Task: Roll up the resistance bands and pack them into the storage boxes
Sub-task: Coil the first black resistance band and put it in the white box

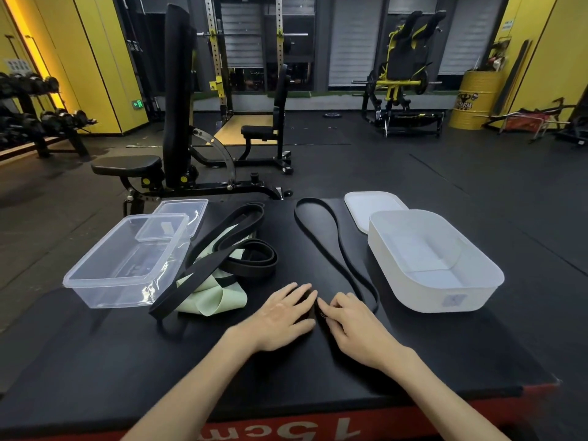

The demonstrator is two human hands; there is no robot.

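We see both hands meeting at mid tabletop (95, 361), near the front edge. The L hand (288, 313) lies over the near end of the thin black band (337, 246). Its fingers reach across the top w/ the thumb on the near side, so its grip is curled round that end. The end looks bunched or rolled, but it's mostly hidden under the fingers. The R hand (353, 326) sits just beside it, touching. Its fingers are bent and its grip pinches the same band at a spot w/ small pale lettering, too small to read.

The rest of the thin band runs away from the hands as a long narrow loop, flat on the tabletop. It passes just left of the white box (432, 281), which stands open on the R side. The white lid (372, 205) lies behind the box, partly under its far rim.

On the L side stands the clear box (95, 281), w/ a smaller clear lid propped in it and another clear piece (187, 206) behind. Btw the clear box and the hands lies a tangle of wide black bands (248, 262) over a pale green band (219, 300), all unrolled.
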